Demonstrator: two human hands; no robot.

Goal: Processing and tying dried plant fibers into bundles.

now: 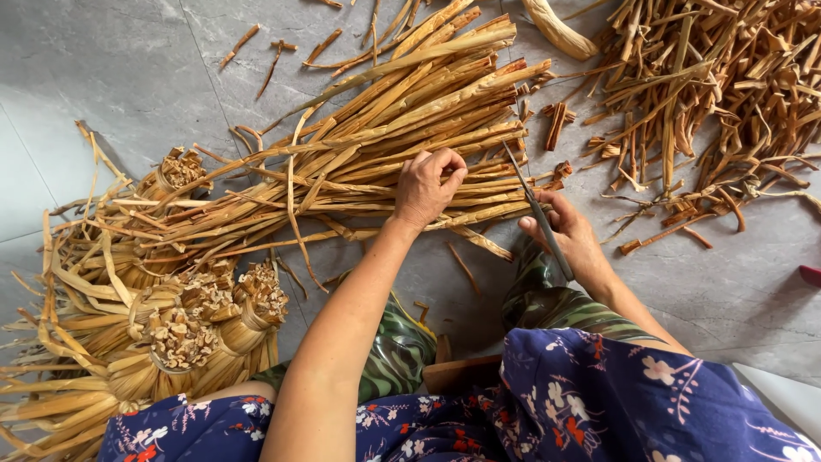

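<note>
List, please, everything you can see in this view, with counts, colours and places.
loose stalk bundle: one, tan, centre floor, under left hand
tied bundles: several, tan, lower left
cut scraps: many, brown, upper right
knife: one, grey blade, in right hand
floor: grey tiles
patterned clothing: blue floral, bottom
boots: two, green camouflage, bottom centre
left hand: gripping stalks
right hand: holding knife
</note>
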